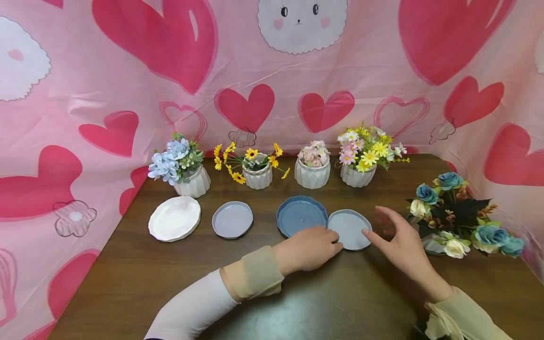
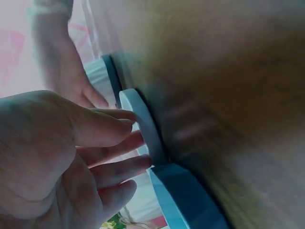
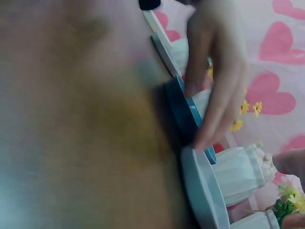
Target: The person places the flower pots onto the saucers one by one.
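Observation:
A pale grey-blue saucer lies on the table, its left side against a larger blue scalloped plate. My left hand reaches over the near side of the blue plate, and its fingertips touch the saucer's near left rim. In the left wrist view the thumb and fingers stay apart, not closed round the rim. At the saucer's right side is my right hand, thumb and fingers spread. Its thumb tip is at the saucer's edge; whether it touches I cannot tell.
Further left lie a lavender-grey saucer and a white plate. White fluted pots of flowers stand along the back, such as the sunflower pot and pink rose pot. Blue and cream roses spread beside my right hand.

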Available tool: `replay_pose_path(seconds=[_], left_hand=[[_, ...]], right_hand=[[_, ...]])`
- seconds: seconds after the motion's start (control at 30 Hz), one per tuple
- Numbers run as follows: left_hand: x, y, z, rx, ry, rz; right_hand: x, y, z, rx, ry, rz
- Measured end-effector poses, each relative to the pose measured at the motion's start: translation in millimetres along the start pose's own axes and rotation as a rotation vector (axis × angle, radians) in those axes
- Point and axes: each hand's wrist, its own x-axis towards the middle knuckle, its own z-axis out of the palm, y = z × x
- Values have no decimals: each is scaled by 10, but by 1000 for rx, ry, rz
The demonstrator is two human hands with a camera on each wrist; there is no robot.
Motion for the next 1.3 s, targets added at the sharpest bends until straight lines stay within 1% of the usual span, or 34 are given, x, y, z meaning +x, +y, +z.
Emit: replay_pose_path(seconds=[0.1,0.2,0.27,0.37,0.5,0.7,0.83,0.93,1.07,1.17,1.3], left_hand=[[-80,29,20,24,46,28],[-150,40,35,19,64,41],[-194,45,46,7,68,44],[-259,44,61,-9,73,53],[-355,37,82,2,103,75],[-520,51,139,5,153,103],[-620,81,180,9,189,93],[-695,105,206,-2,195,69],[-790,124,227,-15,197,53],[-842,129,241,-12,203,56],[-898,127,237,-11,197,63]], right_hand=[[172,-2,35,27,-26,78],[339,3,106,76,-34,145],[437,2,168,120,-14,184],[577,-20,253,176,41,246],[778,-46,330,226,115,323],[1060,29,411,260,159,418],[1216,87,440,279,220,433],[1319,104,459,311,261,441],[1430,149,500,332,307,456],[1500,210,557,338,358,423],[1572,304,633,360,425,331]])
